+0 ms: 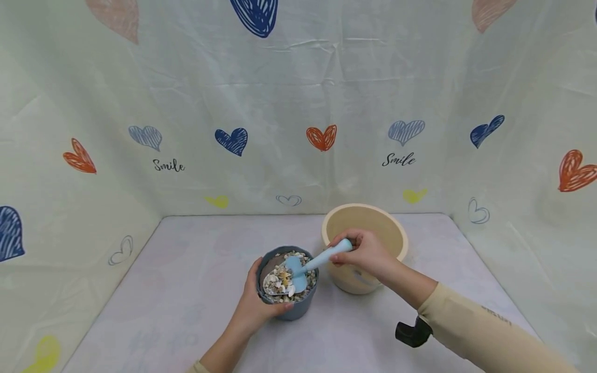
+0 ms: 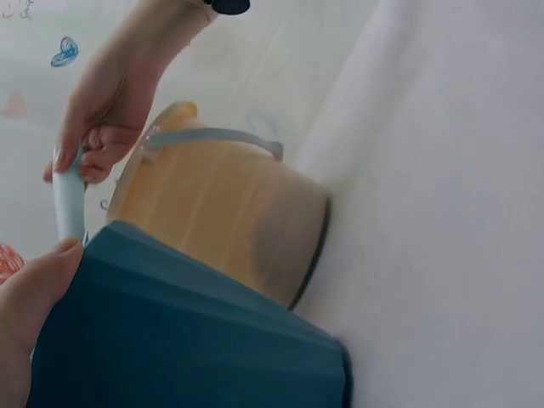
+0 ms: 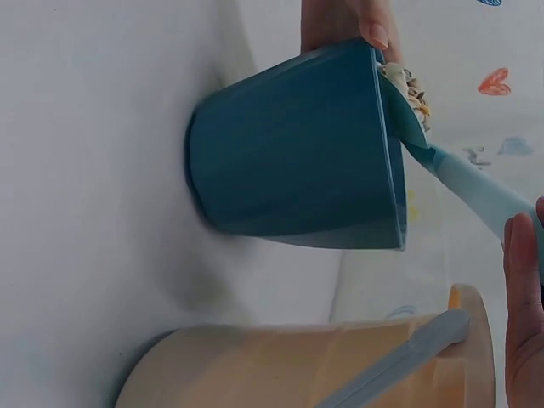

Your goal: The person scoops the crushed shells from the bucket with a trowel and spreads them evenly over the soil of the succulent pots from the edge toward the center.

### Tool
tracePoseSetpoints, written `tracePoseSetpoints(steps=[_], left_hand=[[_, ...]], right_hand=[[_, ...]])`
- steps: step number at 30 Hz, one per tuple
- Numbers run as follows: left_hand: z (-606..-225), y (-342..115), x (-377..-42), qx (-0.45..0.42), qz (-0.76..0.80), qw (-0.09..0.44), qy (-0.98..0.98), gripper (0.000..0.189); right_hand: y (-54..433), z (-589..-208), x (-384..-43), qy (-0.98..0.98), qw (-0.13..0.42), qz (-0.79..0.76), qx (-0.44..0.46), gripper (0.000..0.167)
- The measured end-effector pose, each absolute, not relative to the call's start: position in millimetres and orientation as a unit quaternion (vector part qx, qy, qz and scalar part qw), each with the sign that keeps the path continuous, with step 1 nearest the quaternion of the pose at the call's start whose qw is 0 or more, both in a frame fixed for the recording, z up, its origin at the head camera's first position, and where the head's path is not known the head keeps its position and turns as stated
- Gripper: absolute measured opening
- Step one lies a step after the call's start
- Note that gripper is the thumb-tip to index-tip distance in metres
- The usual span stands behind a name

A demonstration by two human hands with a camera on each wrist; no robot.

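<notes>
My right hand pinches the handle of a light blue plastic garden trowel between thumb and fingers. The trowel's blade lies over the mouth of a dark blue flower pot, heaped with small pebbles and shell-like bits. More of the same gravel shows inside the pot, beside a patch of brown. Around the pot's left side curls my left hand, its thumb at the front near the rim. In the right wrist view the pot stands upright on the table, with the trowel blade at its rim.
Close behind and right of the pot stands a cream bucket with a grey handle. A white cloth covers the table. Heart-printed sheeting encloses the back and sides. A black object sits under my right forearm.
</notes>
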State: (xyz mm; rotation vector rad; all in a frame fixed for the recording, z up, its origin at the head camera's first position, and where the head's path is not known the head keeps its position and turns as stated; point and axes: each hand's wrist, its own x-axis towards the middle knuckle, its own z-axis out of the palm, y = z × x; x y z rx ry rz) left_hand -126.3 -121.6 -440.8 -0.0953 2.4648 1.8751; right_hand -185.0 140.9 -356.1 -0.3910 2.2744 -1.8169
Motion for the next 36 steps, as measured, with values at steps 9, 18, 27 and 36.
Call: tracePoseSetpoints(steps=[9,18,27,36], left_hand=[[-438,-119,-119,-0.046,0.598,0.025,0.8,0.13],[-435,-123,-113,-0.049,0.593,0.042,0.802,0.126],[-434,-125,-108,-0.042,0.631,0.058,0.773,0.121],[-429,-124,-104,-0.041,0.641,0.058,0.764,0.117]], right_hand=[[136,-351,-188,0.784,0.104,-0.592,-0.158,0.025],[132,-347,-190,0.779,0.113,-0.591,-0.175,0.023],[132,-343,-189,0.782,0.117,-0.582,-0.189,0.022],[132,-339,-188,0.787,0.121,-0.573,-0.192,0.021]])
